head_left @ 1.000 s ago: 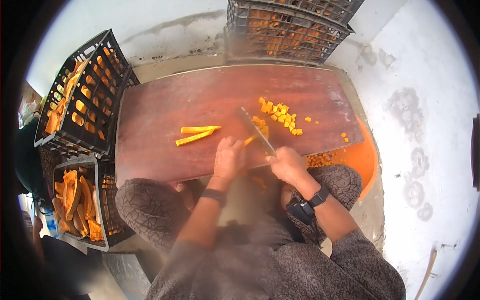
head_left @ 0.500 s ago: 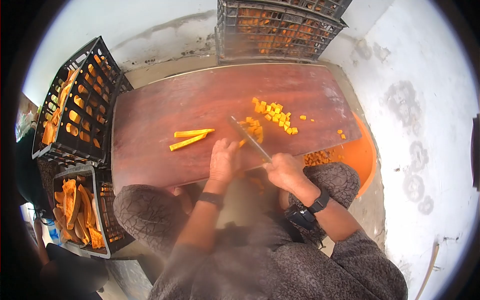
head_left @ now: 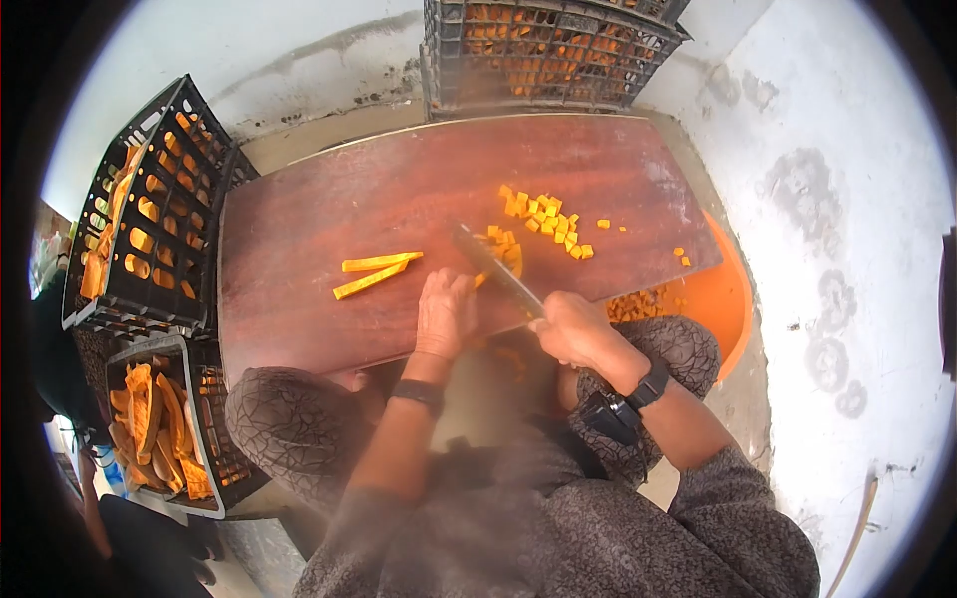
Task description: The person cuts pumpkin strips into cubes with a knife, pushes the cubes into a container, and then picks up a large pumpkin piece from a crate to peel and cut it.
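Observation:
My right hand [head_left: 570,327] is wrapped round the handle of a knife [head_left: 508,284], whose blade slants up and left over the board [head_left: 329,199]. My left hand [head_left: 446,309] is closed beside the blade, its fingertips on a pumpkin strip [head_left: 480,280] that is mostly hidden by fingers and knife. Freshly cut pumpkin pieces [head_left: 510,253] lie just past the blade. Farther right is a loose heap of pumpkin cubes [head_left: 546,216]. Two long pumpkin strips [head_left: 377,277] rest left of my left hand.
An orange tub [head_left: 736,299] holding diced pieces [head_left: 638,304] stands under the board's right edge. Black crates [head_left: 164,219] of pumpkin are at the left, with a lower crate [head_left: 221,429] and more crates [head_left: 548,60] behind. Another person's dark clothing [head_left: 150,538] shows lower left.
The view has shifted slightly. Both hands keep nearly the same places at the strip, and the blade has moved only a little. The strips and cubes lie as before.

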`<move>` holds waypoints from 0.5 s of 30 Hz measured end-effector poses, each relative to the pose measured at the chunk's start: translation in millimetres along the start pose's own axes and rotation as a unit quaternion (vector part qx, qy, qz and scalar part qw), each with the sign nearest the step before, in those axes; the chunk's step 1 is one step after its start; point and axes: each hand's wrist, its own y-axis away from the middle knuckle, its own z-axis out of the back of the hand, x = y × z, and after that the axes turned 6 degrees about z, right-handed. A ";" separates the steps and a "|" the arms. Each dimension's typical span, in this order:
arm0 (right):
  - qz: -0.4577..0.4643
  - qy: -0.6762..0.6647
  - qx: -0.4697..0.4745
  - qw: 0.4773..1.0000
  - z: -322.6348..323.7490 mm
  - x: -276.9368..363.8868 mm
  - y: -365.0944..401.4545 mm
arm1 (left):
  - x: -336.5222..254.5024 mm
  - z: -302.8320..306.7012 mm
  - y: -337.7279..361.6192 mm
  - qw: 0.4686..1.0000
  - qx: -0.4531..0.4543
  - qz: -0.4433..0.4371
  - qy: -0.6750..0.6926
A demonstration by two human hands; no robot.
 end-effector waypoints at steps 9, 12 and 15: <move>-0.002 0.083 -0.020 0.996 -5.7 12.4 -25.9 | 0.9 -0.4 0.5 0.999 0.025 0.017 -0.029; -0.025 0.047 -0.020 0.998 -10.4 4.5 -30.7 | -1.6 6.2 3.0 0.999 0.029 0.016 -0.025; -0.046 0.022 -0.026 0.998 -10.1 4.9 -27.1 | -7.1 9.6 2.9 1.000 0.027 0.005 -0.014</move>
